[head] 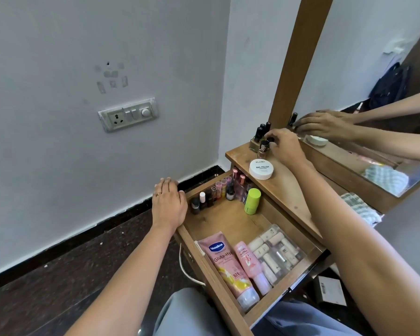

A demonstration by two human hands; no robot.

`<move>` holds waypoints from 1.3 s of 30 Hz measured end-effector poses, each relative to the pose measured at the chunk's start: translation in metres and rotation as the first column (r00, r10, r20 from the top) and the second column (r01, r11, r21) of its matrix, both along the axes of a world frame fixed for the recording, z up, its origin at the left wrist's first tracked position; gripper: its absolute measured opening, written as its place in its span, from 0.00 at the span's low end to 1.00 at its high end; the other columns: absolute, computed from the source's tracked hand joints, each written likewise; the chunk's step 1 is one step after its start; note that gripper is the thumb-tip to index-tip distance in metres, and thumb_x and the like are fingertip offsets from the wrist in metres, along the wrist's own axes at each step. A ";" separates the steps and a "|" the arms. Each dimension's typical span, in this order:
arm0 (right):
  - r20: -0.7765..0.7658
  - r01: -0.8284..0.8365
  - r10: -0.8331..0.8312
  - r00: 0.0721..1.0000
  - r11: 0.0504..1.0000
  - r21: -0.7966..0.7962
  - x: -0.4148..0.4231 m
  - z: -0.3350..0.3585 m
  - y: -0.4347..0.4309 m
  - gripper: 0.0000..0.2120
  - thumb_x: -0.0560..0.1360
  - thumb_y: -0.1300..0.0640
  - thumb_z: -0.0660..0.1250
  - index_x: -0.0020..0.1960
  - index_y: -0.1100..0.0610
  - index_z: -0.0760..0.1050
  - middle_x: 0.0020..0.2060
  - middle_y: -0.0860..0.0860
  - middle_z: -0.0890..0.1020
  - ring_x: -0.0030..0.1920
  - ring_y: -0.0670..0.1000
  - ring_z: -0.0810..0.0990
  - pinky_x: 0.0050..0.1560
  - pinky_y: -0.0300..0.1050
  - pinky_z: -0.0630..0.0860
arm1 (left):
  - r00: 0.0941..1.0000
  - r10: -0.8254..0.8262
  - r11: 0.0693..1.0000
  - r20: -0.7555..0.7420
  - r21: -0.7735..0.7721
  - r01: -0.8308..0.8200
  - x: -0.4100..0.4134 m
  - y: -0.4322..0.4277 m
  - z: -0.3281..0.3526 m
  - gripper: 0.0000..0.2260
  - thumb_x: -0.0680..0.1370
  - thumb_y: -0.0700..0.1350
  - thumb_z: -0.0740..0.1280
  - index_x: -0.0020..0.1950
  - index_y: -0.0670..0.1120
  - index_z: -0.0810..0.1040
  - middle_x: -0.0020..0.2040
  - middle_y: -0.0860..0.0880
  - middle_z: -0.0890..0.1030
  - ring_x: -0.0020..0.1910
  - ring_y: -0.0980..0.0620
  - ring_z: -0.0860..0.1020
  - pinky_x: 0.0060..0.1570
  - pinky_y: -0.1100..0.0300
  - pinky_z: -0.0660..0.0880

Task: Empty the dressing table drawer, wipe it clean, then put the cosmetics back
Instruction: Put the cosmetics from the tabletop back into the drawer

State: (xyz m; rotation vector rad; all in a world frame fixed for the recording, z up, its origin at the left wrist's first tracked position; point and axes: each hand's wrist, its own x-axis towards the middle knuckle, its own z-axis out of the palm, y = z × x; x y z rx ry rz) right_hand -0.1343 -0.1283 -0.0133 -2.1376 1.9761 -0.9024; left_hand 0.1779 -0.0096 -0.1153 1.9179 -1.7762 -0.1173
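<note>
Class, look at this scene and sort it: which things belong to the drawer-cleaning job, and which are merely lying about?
Job: drawer, Vaseline tube, pink bottle, clear box, green stick, small bottles, nail polish bottle pinched by right hand, white jar, checked cloth, left hand resting on drawer edge.

Lying about: switch panel, mirror, white carton on the floor.

white jar [261, 169] – "zudio NAIL POLISH" | pink tube [228, 265] – "Vaseline Gluta-Hya", "10X"
</note>
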 end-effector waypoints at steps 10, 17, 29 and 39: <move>0.105 0.109 -0.097 0.990 0.987 -0.117 -0.009 0.009 0.022 0.12 0.70 0.68 0.62 0.51 0.58 0.76 0.45 0.57 0.80 0.45 0.55 0.76 0.48 0.52 0.76 | 0.998 0.023 0.999 -0.061 -0.027 -0.025 0.000 -0.001 0.000 0.16 0.81 0.43 0.56 0.65 0.39 0.73 0.69 0.39 0.72 0.74 0.42 0.62 0.75 0.49 0.52; 0.200 -0.151 0.164 0.966 0.985 -0.078 0.066 0.030 0.105 0.08 0.73 0.62 0.66 0.52 0.54 0.77 0.44 0.49 0.82 0.42 0.44 0.79 0.44 0.39 0.77 | 0.983 0.070 0.997 -0.168 -0.021 -0.074 -0.001 0.003 0.003 0.15 0.81 0.42 0.54 0.65 0.38 0.72 0.70 0.39 0.69 0.74 0.42 0.60 0.76 0.50 0.52; -0.135 -0.534 0.557 0.819 0.827 0.174 0.167 -0.092 0.110 0.14 0.74 0.58 0.68 0.59 0.57 0.77 0.53 0.52 0.81 0.55 0.51 0.71 0.57 0.46 0.71 | 0.970 0.121 0.992 -0.213 -0.017 -0.128 -0.002 0.003 0.002 0.18 0.82 0.43 0.53 0.69 0.37 0.69 0.73 0.39 0.67 0.75 0.43 0.58 0.76 0.50 0.51; -0.279 -0.527 0.538 0.795 0.841 0.119 0.181 -0.111 0.095 0.17 0.72 0.59 0.69 0.59 0.60 0.77 0.52 0.52 0.80 0.54 0.54 0.70 0.55 0.49 0.73 | 0.971 0.164 0.984 -0.177 -0.035 -0.173 -0.003 0.001 0.000 0.17 0.82 0.43 0.53 0.69 0.37 0.68 0.72 0.39 0.68 0.75 0.43 0.59 0.76 0.49 0.53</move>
